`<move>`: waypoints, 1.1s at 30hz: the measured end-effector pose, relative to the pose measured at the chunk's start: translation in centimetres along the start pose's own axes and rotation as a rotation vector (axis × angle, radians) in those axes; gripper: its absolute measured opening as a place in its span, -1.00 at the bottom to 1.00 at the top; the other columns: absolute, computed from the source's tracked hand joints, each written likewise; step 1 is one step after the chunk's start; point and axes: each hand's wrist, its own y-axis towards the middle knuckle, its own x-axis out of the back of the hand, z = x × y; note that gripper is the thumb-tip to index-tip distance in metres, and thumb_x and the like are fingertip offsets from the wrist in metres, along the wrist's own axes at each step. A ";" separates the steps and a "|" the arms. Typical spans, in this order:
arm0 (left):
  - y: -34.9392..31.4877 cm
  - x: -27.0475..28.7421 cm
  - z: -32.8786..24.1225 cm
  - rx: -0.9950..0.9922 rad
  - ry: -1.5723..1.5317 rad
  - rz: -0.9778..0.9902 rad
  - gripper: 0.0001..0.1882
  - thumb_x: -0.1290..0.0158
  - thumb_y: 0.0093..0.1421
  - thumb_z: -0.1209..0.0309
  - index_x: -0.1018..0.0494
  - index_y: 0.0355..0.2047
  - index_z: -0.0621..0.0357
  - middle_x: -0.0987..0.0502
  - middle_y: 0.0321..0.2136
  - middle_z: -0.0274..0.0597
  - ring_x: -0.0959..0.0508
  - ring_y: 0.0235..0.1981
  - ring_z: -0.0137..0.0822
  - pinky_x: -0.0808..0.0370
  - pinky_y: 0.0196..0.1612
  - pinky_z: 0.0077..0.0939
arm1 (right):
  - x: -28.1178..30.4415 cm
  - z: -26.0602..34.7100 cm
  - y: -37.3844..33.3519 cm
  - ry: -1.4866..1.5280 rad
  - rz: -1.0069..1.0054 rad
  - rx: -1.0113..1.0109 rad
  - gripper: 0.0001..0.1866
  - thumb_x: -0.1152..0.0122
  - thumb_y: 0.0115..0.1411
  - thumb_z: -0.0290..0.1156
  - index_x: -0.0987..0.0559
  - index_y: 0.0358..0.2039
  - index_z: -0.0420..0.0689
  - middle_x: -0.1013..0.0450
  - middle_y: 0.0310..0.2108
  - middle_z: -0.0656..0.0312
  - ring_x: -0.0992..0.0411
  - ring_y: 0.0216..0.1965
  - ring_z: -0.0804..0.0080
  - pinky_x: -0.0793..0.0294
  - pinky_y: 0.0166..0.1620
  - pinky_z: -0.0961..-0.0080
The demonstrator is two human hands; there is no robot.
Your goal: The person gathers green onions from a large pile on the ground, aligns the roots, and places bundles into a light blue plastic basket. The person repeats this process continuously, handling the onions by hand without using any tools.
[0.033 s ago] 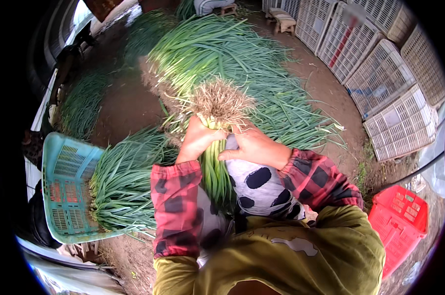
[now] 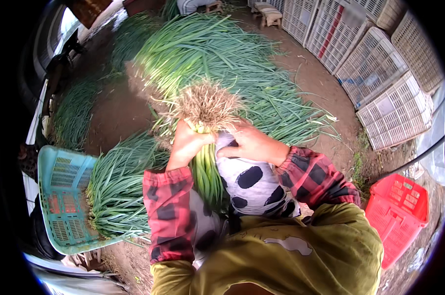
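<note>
A bunch of scallions (image 2: pixel 207 169) stands upside down in front of my lap, its pale shaggy roots (image 2: pixel 208 103) uppermost and its green leaves hanging between my knees. My left hand (image 2: pixel 189 141) is wrapped round the stems just under the roots. On the other side, my right hand (image 2: pixel 254 142) is pressed to the bunch below the roots, its thumb pointing inward; the roots hide some of its fingertips. Beyond the bunch lies a big pile of loose scallions (image 2: pixel 222 54) on the ground.
At my left, a turquoise crate (image 2: pixel 60 162) lies tipped with more scallions (image 2: pixel 122 191) in and beside it. A red crate (image 2: pixel 397 216) stands at my right. Pale plastic crates (image 2: pixel 372 64) line the far right, near a small stool (image 2: pixel 269 14). Another person (image 2: pixel 195 5) sits at the far edge.
The whole view has shifted a little. Both hands keep their hold on the scallions, and the bunch stays root end up.
</note>
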 end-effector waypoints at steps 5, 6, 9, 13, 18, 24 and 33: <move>-0.7 -1.8 -1.0 0.051 -0.006 -0.068 -0.55 -0.12 -0.20 0.77 -0.48 -0.19 0.36 -0.57 -0.30 -0.26 -0.53 -0.32 -0.41 -0.49 -0.23 -0.51 | 3.3 -14.4 -14.6 -0.214 -0.031 -0.856 -0.56 -0.08 0.20 -0.06 -0.55 -0.22 -0.24 -0.51 -0.38 -0.13 -0.50 -0.30 -0.07 -0.44 -0.19 0.15; -0.6 -1.6 -1.0 0.077 0.068 -0.038 -0.55 -0.17 -0.17 0.68 -0.47 -0.16 0.34 -0.56 -0.26 -0.24 -0.53 -0.28 -0.39 -0.47 -0.17 -0.51 | 2.2 -19.1 -20.6 -0.289 -0.003 -0.976 -0.58 -0.06 0.18 -0.07 -0.59 -0.29 -0.21 -0.50 -0.41 -0.14 -0.49 -0.29 -0.09 -0.44 -0.20 0.10; -0.5 -2.2 -1.2 0.070 0.059 -0.061 -0.55 -0.19 -0.16 0.73 -0.47 -0.16 0.34 -0.57 -0.29 -0.24 -0.53 -0.30 -0.40 -0.48 -0.19 -0.51 | -1.3 -26.5 -36.3 -0.440 0.404 -1.254 -0.63 -0.05 0.13 -0.09 -0.62 -0.37 -0.15 -0.50 -0.33 -0.11 -0.48 -0.26 -0.07 -0.45 -0.18 0.06; -0.6 -2.3 -1.3 0.147 0.011 -0.103 -0.55 -0.22 -0.14 0.70 -0.48 -0.16 0.30 -0.58 -0.30 -0.26 -0.54 -0.31 -0.41 -0.48 -0.21 -0.52 | -7.9 -26.3 -43.7 -0.338 0.296 -1.527 -0.67 -0.02 0.14 -0.16 -0.60 -0.18 -0.01 -0.44 -0.08 -0.04 -0.35 0.01 0.00 -0.34 0.04 0.09; -0.3 -2.2 -0.6 0.108 0.016 -0.106 -0.57 -0.20 -0.13 0.72 -0.48 -0.16 0.33 -0.58 -0.33 -0.24 -0.54 -0.36 -0.42 -0.49 -0.29 -0.55 | -9.1 -24.7 -45.1 -0.388 0.353 -1.566 -0.60 0.00 0.18 -0.16 -0.55 -0.07 -0.11 -0.47 -0.07 -0.05 -0.39 0.02 0.03 -0.36 0.04 0.11; 0.4 -2.4 -1.3 0.150 0.044 -0.121 -0.53 -0.16 -0.21 0.78 -0.47 -0.19 0.37 -0.58 -0.32 -0.24 -0.54 -0.34 -0.42 -0.51 -0.27 -0.53 | -5.5 -23.0 -43.3 -0.415 0.170 -1.543 -0.66 0.10 0.19 -0.39 -0.40 -0.07 -0.30 -0.50 -0.22 -0.19 -0.51 -0.19 -0.06 -0.49 -0.13 0.10; 0.4 -2.2 -1.2 0.041 0.116 -0.048 -0.62 -0.21 -0.17 0.65 -0.50 -0.24 0.31 -0.58 -0.37 -0.29 -0.53 -0.34 -0.47 -0.48 -0.22 -0.54 | -5.0 -22.0 -46.1 -0.455 0.285 -1.565 -0.63 -0.01 0.16 -0.27 -0.50 -0.12 -0.26 -0.50 -0.19 -0.14 -0.48 -0.11 -0.06 -0.46 -0.06 0.11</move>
